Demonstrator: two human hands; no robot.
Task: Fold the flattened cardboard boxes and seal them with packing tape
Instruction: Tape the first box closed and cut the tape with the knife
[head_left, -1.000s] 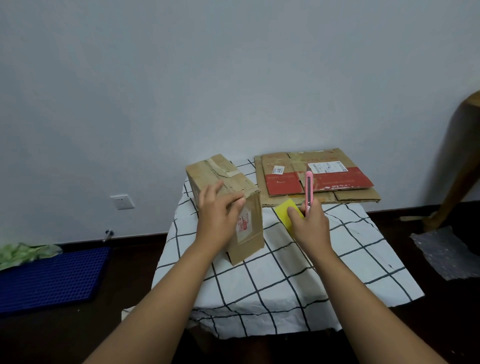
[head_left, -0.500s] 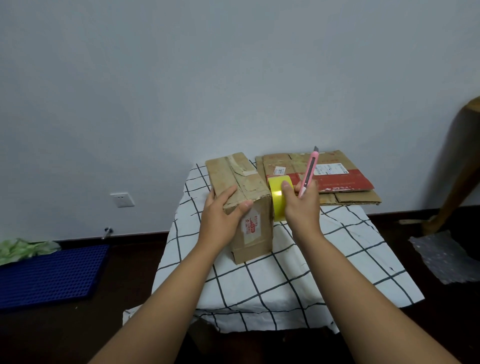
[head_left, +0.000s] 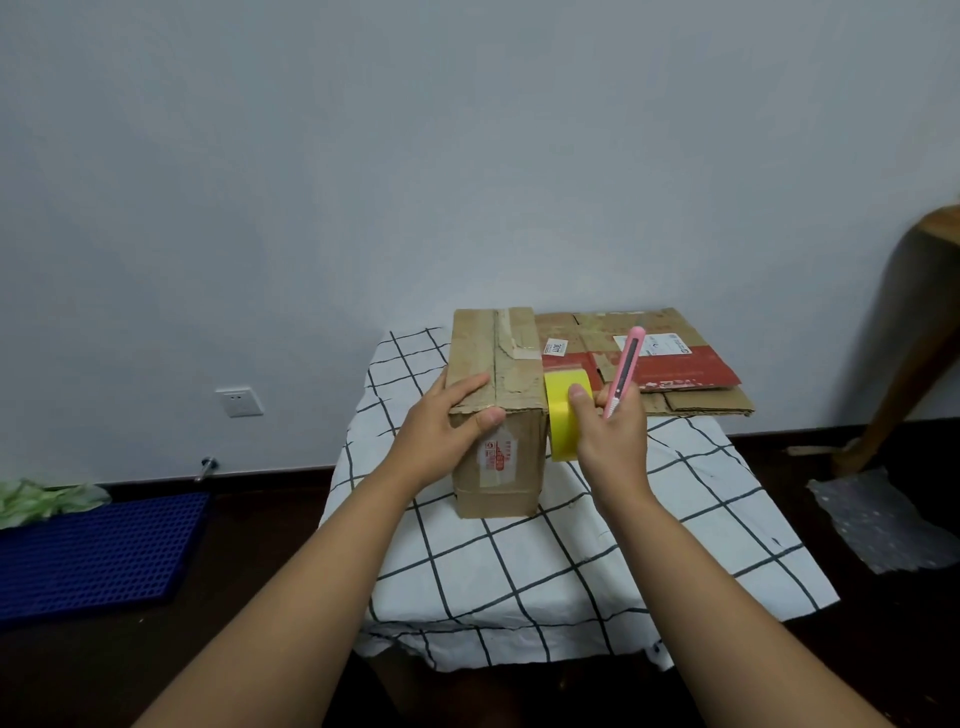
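Observation:
A folded brown cardboard box stands on the checked tablecloth, its top flaps closed with old tape along the seam. My left hand holds its near left top corner, fingers on the top and thumb over the front edge. My right hand grips a yellow roll of packing tape against the box's right side and also holds a pink utility knife pointing up. Flattened cardboard boxes with red print lie behind, at the table's far right.
A blue perforated mat and green material lie on the dark floor at left. A wall socket is on the wall. A wooden furniture leg and a sheet of bubble wrap are at right.
The box has been turned square to me. My right hand lifted the yellow tape roll and pink knife from the table and brought them against the box's right side.

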